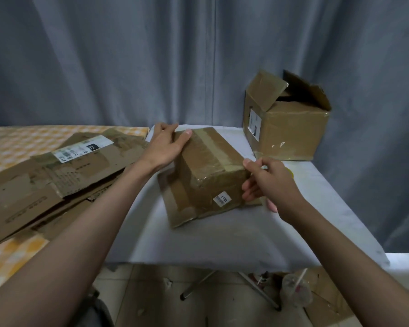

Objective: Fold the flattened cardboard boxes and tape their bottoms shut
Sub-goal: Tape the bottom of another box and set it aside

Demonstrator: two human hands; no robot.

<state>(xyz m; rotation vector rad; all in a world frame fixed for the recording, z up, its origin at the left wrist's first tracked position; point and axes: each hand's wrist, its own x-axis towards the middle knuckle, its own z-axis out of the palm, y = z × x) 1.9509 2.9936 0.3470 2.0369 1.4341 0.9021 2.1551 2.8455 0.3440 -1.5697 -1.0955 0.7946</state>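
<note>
My left grip (168, 143) lies flat on the upturned box (208, 172) mid-desk (234, 237), right grip (268, 182) pinching tape at its 3 o'clock edge — tape could wrinkle or lift if the box slides.

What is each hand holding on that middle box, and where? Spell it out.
Left hand rests on the small box's far top corner. Right hand pinches something at its near right top edge, likely tape; too blurred to be sure.

One head-worn wide-angle view looks forward and down, close over the white table (222, 237).
</note>
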